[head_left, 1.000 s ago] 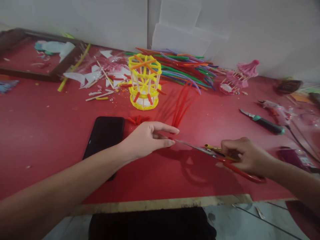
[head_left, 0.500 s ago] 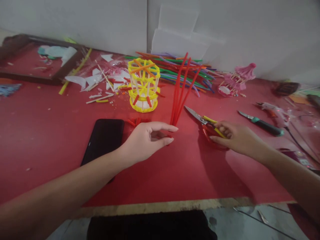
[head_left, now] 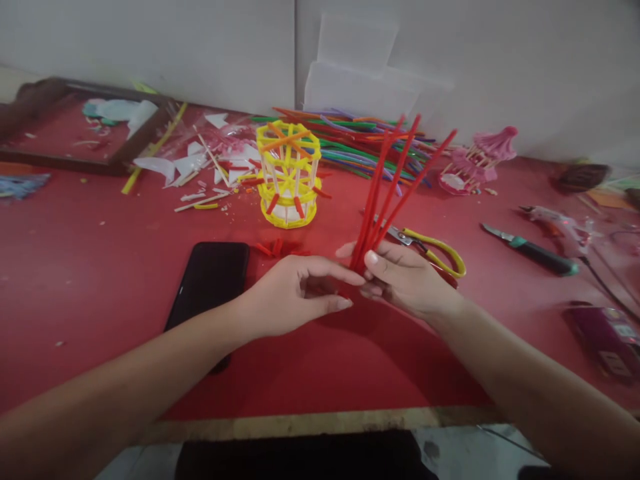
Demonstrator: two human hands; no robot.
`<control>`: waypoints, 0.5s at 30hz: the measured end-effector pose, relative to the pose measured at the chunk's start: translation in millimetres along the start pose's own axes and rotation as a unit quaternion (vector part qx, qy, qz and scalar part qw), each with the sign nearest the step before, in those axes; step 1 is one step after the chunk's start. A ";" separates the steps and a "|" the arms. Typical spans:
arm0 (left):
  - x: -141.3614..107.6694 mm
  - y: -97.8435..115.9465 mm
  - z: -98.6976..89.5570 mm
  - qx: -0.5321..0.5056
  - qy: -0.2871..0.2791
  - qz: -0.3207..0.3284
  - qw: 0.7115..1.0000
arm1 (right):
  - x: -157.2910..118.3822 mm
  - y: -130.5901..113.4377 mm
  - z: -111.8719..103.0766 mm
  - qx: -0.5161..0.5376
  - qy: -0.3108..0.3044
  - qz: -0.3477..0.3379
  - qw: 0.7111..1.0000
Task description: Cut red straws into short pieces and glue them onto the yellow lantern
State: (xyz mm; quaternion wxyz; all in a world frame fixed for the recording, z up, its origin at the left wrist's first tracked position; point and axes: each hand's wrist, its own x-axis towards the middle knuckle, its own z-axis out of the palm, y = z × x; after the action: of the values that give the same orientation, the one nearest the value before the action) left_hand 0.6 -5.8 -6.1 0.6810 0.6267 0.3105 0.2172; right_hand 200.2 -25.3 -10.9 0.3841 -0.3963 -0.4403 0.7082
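Several long red pipe cleaners (head_left: 383, 193) stand in a fanned bunch between my two hands. My right hand (head_left: 407, 280) is closed round their lower part, its thumb laid across the stems. From the left, the fingers and thumb of my left hand (head_left: 287, 293) meet the bottom ends, which are mostly hidden. Scissors with yellow and red handles (head_left: 447, 250) lie on the table behind my right hand, not held. Short red pipe-cleaner pieces (head_left: 280, 248) lie just beyond my left hand. Farther back stands a yellow two-tier round frame (head_left: 289, 193) with pale sticks and red pieces on it.
A black phone (head_left: 213, 273) lies left of my hands. At right are a green-handled knife (head_left: 537, 255), a glue gun (head_left: 563, 227) with a cord and a dark red box (head_left: 603, 337). Coloured pipe cleaners (head_left: 340, 150) are heaped by the wall, near a pink model (head_left: 480, 163).
My right hand has let go of the scissors, moved left and closed on the red pipe cleaners. The bunch has shifted and leans a little more to the right.
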 end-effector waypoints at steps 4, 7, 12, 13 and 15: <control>2.4 3.0 -7.0 0.033 0.025 0.014 0.999 | 8.1 8.4 0.8 0.021 0.038 -0.049 0.998; 0.6 13.4 -20.7 0.093 0.122 0.050 0.987 | 8.2 14.2 -3.1 0.047 0.135 -0.102 0.985; -10.6 32.7 -51.0 0.229 0.257 0.095 0.934 | 9.9 19.5 -12.7 0.029 0.177 -0.120 0.976; -12.3 34.3 -55.4 0.279 0.254 0.085 0.922 | 10.6 20.5 -13.9 0.022 0.171 -0.119 0.978; -13.8 34.0 -61.3 0.371 0.239 0.063 0.895 | 11.5 22.6 -15.4 0.012 0.155 -0.116 0.981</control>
State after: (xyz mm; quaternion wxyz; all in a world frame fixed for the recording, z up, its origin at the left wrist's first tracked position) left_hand -48.6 32.9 28.3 0.2892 0.7811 0.4817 0.2725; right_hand 205.2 -17.3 -39.1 0.5322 -0.4423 -0.4099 0.5942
